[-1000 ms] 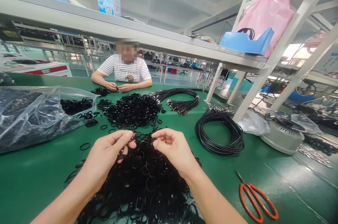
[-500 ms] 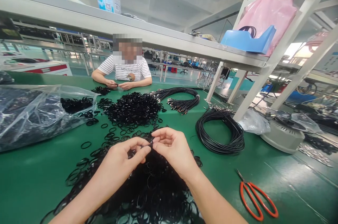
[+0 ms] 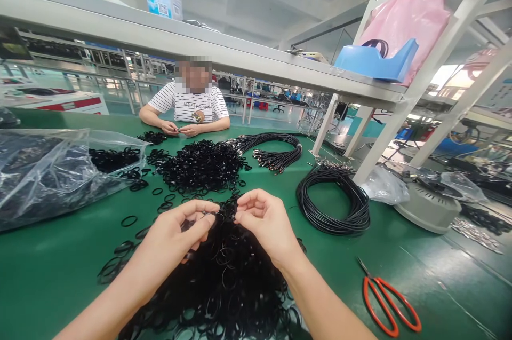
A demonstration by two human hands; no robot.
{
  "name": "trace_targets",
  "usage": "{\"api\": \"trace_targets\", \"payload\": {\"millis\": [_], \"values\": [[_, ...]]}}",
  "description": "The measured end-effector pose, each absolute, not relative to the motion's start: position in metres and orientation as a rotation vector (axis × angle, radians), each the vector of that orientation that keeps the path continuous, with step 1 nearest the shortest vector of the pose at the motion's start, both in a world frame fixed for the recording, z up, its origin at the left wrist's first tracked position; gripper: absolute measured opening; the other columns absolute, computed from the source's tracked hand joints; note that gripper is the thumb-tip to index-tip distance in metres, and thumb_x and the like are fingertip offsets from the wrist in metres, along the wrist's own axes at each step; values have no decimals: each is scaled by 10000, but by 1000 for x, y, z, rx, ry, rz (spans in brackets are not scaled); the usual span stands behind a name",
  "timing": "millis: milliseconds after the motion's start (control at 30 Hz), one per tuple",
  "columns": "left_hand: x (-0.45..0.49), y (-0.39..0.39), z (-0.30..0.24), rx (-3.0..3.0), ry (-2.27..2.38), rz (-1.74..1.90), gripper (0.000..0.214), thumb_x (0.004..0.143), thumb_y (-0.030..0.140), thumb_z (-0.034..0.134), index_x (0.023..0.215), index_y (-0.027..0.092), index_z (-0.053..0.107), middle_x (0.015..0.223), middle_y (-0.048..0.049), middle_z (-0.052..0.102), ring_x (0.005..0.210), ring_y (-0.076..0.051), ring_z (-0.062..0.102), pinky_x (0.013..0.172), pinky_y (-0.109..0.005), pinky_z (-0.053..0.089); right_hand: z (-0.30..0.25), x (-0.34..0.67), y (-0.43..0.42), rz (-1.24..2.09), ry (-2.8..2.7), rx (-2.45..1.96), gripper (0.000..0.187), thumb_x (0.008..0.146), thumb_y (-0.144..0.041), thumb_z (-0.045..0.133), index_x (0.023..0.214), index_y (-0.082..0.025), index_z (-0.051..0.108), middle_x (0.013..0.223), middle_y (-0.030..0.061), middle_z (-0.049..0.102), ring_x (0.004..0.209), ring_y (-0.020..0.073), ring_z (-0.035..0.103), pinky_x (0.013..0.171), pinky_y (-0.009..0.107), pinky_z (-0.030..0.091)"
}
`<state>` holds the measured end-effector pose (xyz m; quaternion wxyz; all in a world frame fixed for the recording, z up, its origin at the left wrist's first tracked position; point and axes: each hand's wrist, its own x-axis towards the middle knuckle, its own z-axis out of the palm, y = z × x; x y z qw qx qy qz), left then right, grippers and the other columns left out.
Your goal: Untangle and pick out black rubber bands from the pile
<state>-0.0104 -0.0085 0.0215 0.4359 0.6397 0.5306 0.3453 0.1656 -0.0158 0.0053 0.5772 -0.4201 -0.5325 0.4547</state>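
Note:
Over a big heap of thin black rubber rings (image 3: 224, 286) on the green table (image 3: 52, 265), my left hand (image 3: 176, 236) and my right hand (image 3: 266, 222) are raised side by side. Fingertips of both hands pinch a small black ring (image 3: 218, 215) between them. A second heap of black rings (image 3: 200, 165) lies farther back. Loose rings (image 3: 128, 221) are scattered to the left of my hands.
A person in a striped shirt (image 3: 192, 105) sits across the table with hands on rings. A clear bag of rings (image 3: 48, 174) lies left. Coiled black cables (image 3: 340, 206) and another cable bundle (image 3: 272, 150) lie right. Orange-handled scissors (image 3: 388, 302) rest near right. A shelf frame post (image 3: 384, 132) stands on the table.
My left hand moved right and met the right hand half a second ago; now both sit slightly higher, still pinching a ring between them.

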Motion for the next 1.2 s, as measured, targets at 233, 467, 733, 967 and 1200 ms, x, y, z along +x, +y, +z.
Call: {"api": "trace_targets", "payload": {"millis": [233,467,733,967,1200], "values": [[-6,-12,10,1842,1320,806,376,759,540,579,1014,267,619,608,50,511,440,-111,432,376,-186,362,9,160,-21,971,-1285,-1026,181,682,-120,623,851,-183,617,761,-5,631,677,115,584,651,232,478],[-1,-17,11,1728,1272,770,266,802,503,530,829,244,585,559,66,443,467,-108,419,392,-166,334,12,156,-26,782,-1416,-1076,205,724,-93,559,885,-207,615,803,-8,635,706,120,576,662,236,476],[-1,-13,13,1378,1149,834,273,768,466,615,792,201,557,546,80,404,457,-65,320,376,-122,226,11,155,-27,349,-1538,-1161,255,742,-26,468,840,-219,602,803,-10,616,726,129,568,681,236,458],[-7,-8,12,1172,1056,918,220,780,405,642,795,190,597,617,58,471,428,-29,295,339,-94,203,14,162,-26,156,-1542,-1183,264,757,-20,432,826,-218,591,798,-2,592,731,139,553,691,252,442],[-9,-3,12,1108,1034,961,294,759,421,667,660,174,542,591,62,439,424,-27,288,332,-93,207,-4,175,-8,138,-1631,-1313,291,744,-2,408,832,-209,594,805,10,583,726,150,544,685,268,428]]}}
